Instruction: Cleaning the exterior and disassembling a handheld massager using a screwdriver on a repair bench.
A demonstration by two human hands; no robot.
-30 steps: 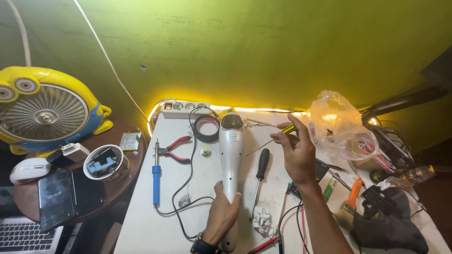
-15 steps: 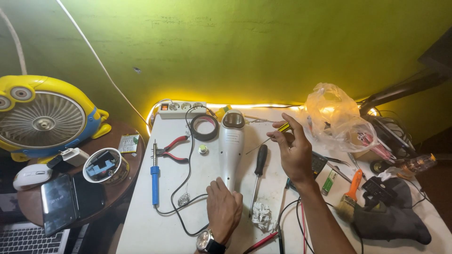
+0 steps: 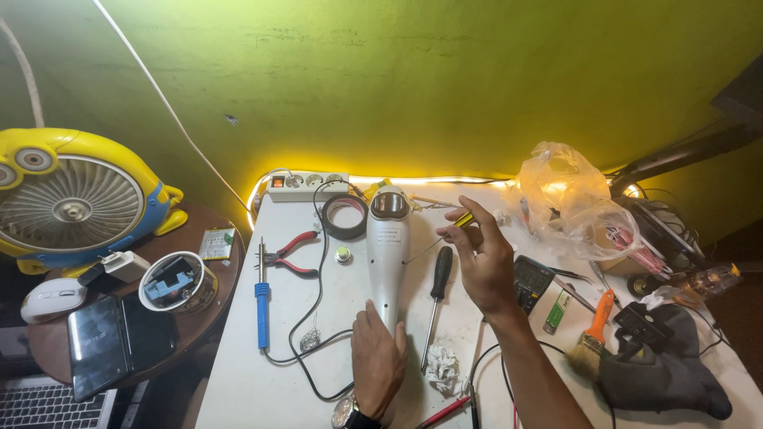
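Handheld appliance: a long white device (image 3: 388, 250) with a rounded head and a dark window at its far end is laid lengthwise on the white table (image 3: 238, 381), near the middle, its handle end towards the person.
Left hand: the left hand (image 3: 378, 359) is laid over the handle end of the appliance, fingers curled down around it in a loose grasp; a wristwatch (image 3: 348, 415) is worn at the wrist.
Right hand: the right hand (image 3: 483, 258) is raised just right of the appliance, thumb and fingertips pinched shut on a thin yellow-handled screwdriver (image 3: 463, 220).
Screwdriver shaft: the thin metal shaft is angled down and left, its tip seen close to the appliance's side; whether contact is made cannot be told.
Between the hands: a black-handled screwdriver (image 3: 436, 290) is laid on the table parallel to the appliance, with a crumpled white scrap (image 3: 442, 369) near its tip.
Left of the appliance: a blue-handled soldering iron (image 3: 261, 302), red-handled pliers (image 3: 291, 253), a roll of black tape (image 3: 344, 217) and a black cable (image 3: 311, 302) are spread on the table.
Far edge: a white power strip (image 3: 306, 185) is set against the green wall (image 3: 413, 79).
Right side: a clear plastic bag (image 3: 574, 202), an orange-handled brush (image 3: 593, 334) and a dark cloth (image 3: 668, 373) are seen.
Side table: a yellow fan (image 3: 71, 202), a white mouse (image 3: 52, 299) and a dark phone (image 3: 97, 345) are placed to the left.
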